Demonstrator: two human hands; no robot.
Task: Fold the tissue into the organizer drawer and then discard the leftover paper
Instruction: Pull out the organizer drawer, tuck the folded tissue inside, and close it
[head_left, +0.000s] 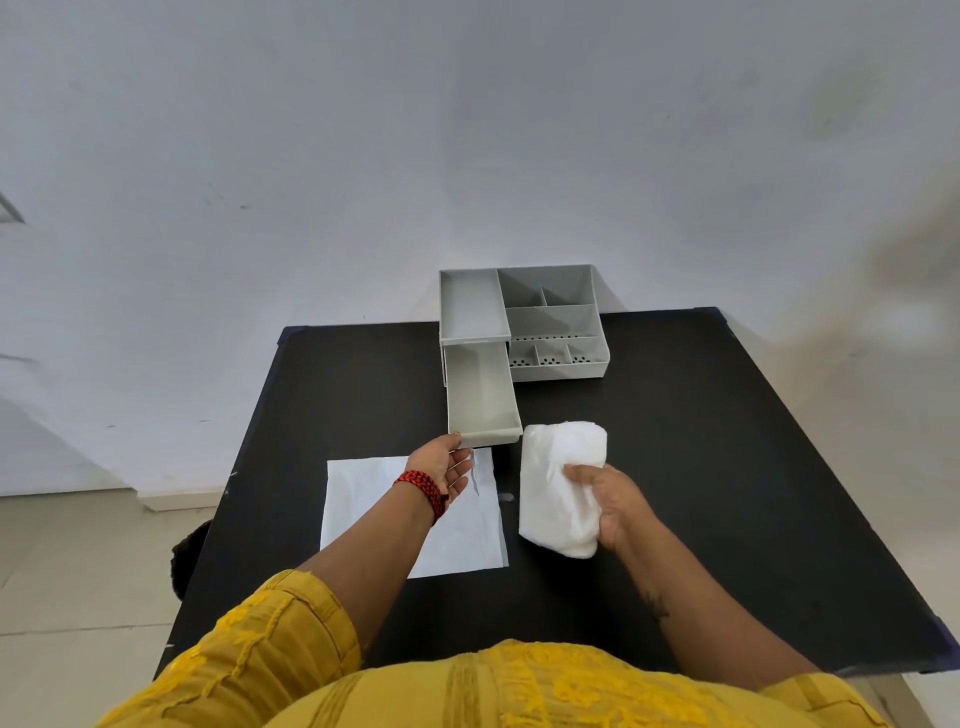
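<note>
A grey plastic organizer (550, 322) stands at the far middle of the black table (727, 467). Its lower drawer (480, 395) is pulled out towards me and looks empty. My left hand (441, 467) is at the drawer's front left corner, thumb touching the front edge, fingers spread. My right hand (613, 504) grips a folded white tissue bundle (558, 483), lifted just right of the drawer front. A flat white paper sheet (457, 540) lies on the table under my left forearm, partly hidden by it.
The organizer's upper tray and several small compartments hold nothing visible. A pale wall rises right behind the table. A tiled floor and a dark object (189, 556) lie off the table's left edge.
</note>
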